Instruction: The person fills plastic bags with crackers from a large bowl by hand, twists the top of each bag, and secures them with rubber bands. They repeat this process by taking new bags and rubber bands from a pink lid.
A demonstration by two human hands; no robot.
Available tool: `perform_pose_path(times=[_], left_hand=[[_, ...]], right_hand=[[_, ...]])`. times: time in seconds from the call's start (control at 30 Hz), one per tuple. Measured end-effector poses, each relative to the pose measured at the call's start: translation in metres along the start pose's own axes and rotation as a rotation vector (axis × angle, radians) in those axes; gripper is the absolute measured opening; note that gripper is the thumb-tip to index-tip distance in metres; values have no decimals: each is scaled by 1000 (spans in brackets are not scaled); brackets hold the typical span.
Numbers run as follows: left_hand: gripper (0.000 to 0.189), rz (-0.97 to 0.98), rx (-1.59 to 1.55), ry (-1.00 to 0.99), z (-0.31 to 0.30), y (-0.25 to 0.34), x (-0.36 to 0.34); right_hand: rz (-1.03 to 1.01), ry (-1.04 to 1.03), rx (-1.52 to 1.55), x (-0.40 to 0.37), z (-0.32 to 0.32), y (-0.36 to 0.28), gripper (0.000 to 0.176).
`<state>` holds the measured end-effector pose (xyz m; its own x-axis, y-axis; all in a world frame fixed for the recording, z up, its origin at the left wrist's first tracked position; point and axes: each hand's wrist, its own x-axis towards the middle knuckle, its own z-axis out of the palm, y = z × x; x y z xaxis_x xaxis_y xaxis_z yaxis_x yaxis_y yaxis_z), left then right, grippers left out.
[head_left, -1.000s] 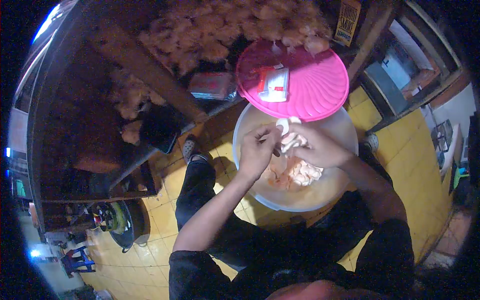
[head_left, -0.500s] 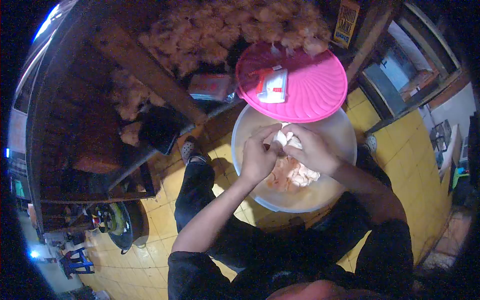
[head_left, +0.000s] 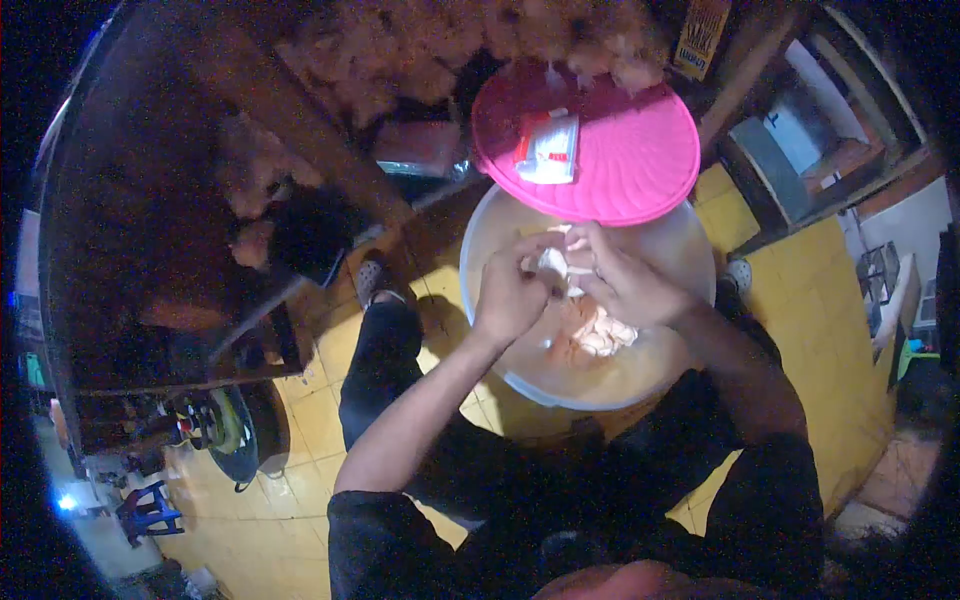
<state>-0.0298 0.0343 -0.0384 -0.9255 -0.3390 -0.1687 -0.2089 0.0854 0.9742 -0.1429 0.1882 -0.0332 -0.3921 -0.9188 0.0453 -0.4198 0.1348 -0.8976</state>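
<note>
My left hand (head_left: 515,292) and my right hand (head_left: 632,278) meet over a large translucent plastic tub (head_left: 482,318) between my knees. Their fingers are closed around a few white, flake-like pieces (head_left: 553,263); whether a thin bag surrounds these I cannot tell. Below my hands, more pale, curved pieces (head_left: 607,335) lie in the bottom of the tub beside a brownish patch. A pink ribbed lid (head_left: 637,150) covers the far rim, and on it rests a clear plastic packet (head_left: 548,150) with red print.
Heaped brownish pieces (head_left: 400,60) fill a dark wooden shelf ahead, with a plastic-wrapped stack (head_left: 420,145) at its edge. A black wok-like pan (head_left: 240,445) is at left, a blue stool (head_left: 150,512) beyond it. Yellow tiles (head_left: 805,290) cover the floor.
The view has shifted slightly, so the tub and lid sit higher in it. My hands stay together over the tub, their fingers in a slightly different position around the white pieces.
</note>
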Motion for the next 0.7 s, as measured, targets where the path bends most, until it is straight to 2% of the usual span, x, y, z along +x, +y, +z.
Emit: perform_pose_path(times=[0.07, 0.13, 0.2, 0.27, 0.33, 0.4, 0.43, 0.5, 0.53, 0.6, 0.67, 0.7], left_hand=[[38, 67, -48, -88, 1, -1, 2], [39, 44, -160, -95, 6, 8, -3], [36, -81, -38, -118, 8, 20, -9], [35, -44, 47, -74, 6, 5, -6], [33, -2, 126, -31, -3, -9, 1], [40, 333, 637, 104, -22, -9, 4], [38, 276, 669, 189, -25, -3, 0], [32, 317, 606, 254, -30, 5, -3], [27, 361, 554, 315, -31, 6, -4], [22, 364, 489, 303, -32, 8, -6], [17, 366, 425, 297, -35, 7, -7], [18, 425, 452, 294, -37, 4, -8]], right_hand=[[26, 7, -38, 1, 3, 5, 33], [44, 59, -233, 3, 3, 9, 37], [76, 100, -208, 3, 11, 9, 35], [167, 78, -326, 8, 17, 16, 30], [125, 24, -235, 12, 14, 12, 26], [86, -37, -145, 15, 13, 19, 24], [127, -179, -175, 16, 11, 33, 27], [140, -537, -250, 27, 11, 42, 40], [142, -544, -255, 22, 16, 59, 40], [187, -631, -331, 5, 32, 112, 37], [247, -792, -415, -8, 49, 138, 36], [266, -857, -462, -15, 59, 144, 36]])
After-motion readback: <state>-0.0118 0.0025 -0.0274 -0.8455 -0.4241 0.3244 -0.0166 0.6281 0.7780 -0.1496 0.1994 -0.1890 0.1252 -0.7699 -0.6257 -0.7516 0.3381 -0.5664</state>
